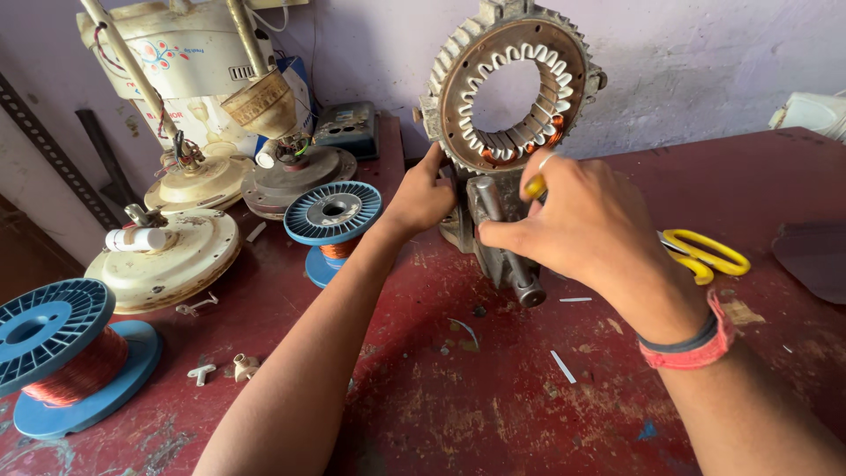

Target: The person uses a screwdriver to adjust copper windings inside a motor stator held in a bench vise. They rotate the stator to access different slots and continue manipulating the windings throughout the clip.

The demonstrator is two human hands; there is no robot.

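Copper-wound stator ring of grey laminated steel, lined with white slot paper, is seen standing upright on a grey metal bench vice near the back of a worn red tabletop. The ring's lower left rim is gripped by the left hand, whose fingers are curled around the edge and partly hidden behind it. The right hand is held just in front of the vice, below the ring; its fingers are closed around a slim tool with a yellow handle, of which only a short piece shows above the knuckles, and the thumb is stretched towards the vice's steel bar. A red and dark band is worn on the right wrist.

Yellow-handled scissors are laid on the table just beyond the right hand. To the left of the left forearm, a blue plastic spool of copper wire is stood upright, and a larger blue spool of copper wire is placed near the table's front left corner. Cream-coloured ceiling fan housings are stacked behind these spools, near the wall. White scraps of slot paper are scattered across the tabletop between the two forearms.
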